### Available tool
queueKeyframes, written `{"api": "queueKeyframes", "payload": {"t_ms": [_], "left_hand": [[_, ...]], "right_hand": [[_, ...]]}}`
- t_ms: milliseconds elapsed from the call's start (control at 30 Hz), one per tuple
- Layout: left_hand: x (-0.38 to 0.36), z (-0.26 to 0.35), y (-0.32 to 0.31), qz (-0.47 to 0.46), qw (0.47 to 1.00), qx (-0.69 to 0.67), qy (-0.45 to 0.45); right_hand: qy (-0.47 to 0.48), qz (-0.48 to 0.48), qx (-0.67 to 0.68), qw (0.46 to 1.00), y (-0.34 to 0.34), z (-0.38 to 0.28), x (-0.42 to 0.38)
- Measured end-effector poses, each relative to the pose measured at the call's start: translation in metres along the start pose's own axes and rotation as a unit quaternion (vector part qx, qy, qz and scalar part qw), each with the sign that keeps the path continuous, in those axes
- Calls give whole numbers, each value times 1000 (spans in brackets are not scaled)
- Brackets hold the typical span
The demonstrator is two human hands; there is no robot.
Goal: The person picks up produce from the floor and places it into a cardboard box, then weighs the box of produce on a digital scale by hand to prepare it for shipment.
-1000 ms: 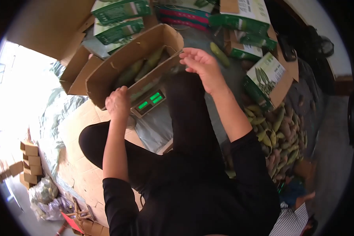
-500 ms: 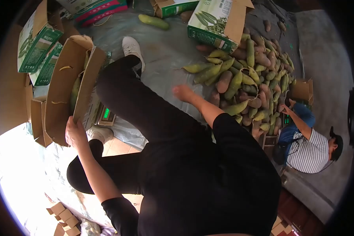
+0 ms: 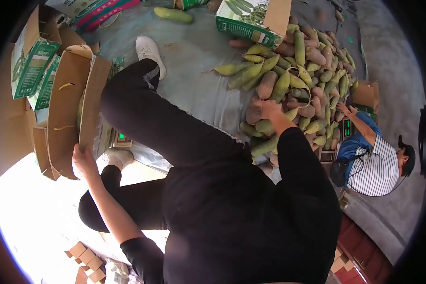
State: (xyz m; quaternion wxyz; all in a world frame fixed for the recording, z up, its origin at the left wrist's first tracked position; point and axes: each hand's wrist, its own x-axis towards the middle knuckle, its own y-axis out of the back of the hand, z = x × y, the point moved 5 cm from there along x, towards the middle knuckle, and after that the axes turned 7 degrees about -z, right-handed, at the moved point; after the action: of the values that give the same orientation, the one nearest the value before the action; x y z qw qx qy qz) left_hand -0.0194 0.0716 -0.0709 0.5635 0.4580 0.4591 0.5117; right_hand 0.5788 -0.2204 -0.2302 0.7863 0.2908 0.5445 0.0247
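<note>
My left hand [image 3: 84, 161] is closed on the near edge of a tall open cardboard carton [image 3: 70, 106], with the fingers partly hidden by its wall. Inside the carton, mostly behind that wall, a strip of green shows. At the near left side of a big radish pile, my right hand [image 3: 270, 110] has its fingers curled over a brownish radish [image 3: 253, 114]. Long green radishes [image 3: 247, 75] and a reddish-brown radish [image 3: 267, 85] lie just beyond that hand. A scale with a lit green display [image 3: 122, 136] stands beside the carton.
Printed green-and-white cartons stand at left [image 3: 26, 68] and at the top [image 3: 246, 21]. A lone green radish [image 3: 173, 14] lies on the grey sheet [image 3: 194, 52]. At right, a co-worker in a striped shirt [image 3: 374, 173] reaches toward the pile, near another scale [image 3: 347, 128].
My right hand has moved right, from above the sheet onto a radish in the pile. The left hand stays on the carton edge. The view has shifted slightly.
</note>
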Motion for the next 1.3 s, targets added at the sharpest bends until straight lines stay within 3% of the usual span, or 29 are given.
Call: {"api": "queueKeyframes", "payload": {"t_ms": [100, 167, 200, 267, 333, 400, 467, 567, 700, 867, 933, 1067, 1133, 1300], "left_hand": [[-1, 10, 4, -4, 1000, 18, 19], [-2, 16, 7, -10, 996, -90, 11], [-2, 18, 8, -2, 997, -82, -2], [-3, 16, 7, 2, 994, -112, 12], [-5, 31, 17, -6, 995, -90, 33], [-4, 32, 18, -24, 997, -45, 51], [-8, 35, 24, -16, 998, 13, 63], [-3, 12, 3, -21, 999, -3, 40], [-9, 36, 24, -21, 997, 44, 67], [-11, 39, 27, -22, 997, 45, 56], [-14, 42, 30, -5, 998, 46, 46], [-17, 42, 24, 24, 997, 64, 18], [-19, 44, 28, 2, 998, 52, 25], [-19, 44, 27, 2, 998, 64, 14]], "right_hand": [[-57, -45, -123, 990, -13, 45, -5], [-77, -51, -146, 985, -15, 57, -14], [-68, -46, -152, 985, -15, 55, -16], [-82, -86, -149, 982, -22, 53, -23], [-76, -8, -152, 985, -55, 64, -6], [-65, -43, -149, 986, -60, 64, -14], [-61, -13, -125, 990, -58, 62, -25], [-72, -59, -98, 991, -59, 51, -25], [-48, -80, -44, 995, -54, 25, -21], [39, 7, 7, 999, -13, -16, -17], [118, 130, 104, 979, 22, -35, -16], [132, 217, 159, 954, 122, -80, -36], [306, 258, 287, 870, 172, -103, -45], [381, 398, 238, 800, 288, -178, -124]]}}
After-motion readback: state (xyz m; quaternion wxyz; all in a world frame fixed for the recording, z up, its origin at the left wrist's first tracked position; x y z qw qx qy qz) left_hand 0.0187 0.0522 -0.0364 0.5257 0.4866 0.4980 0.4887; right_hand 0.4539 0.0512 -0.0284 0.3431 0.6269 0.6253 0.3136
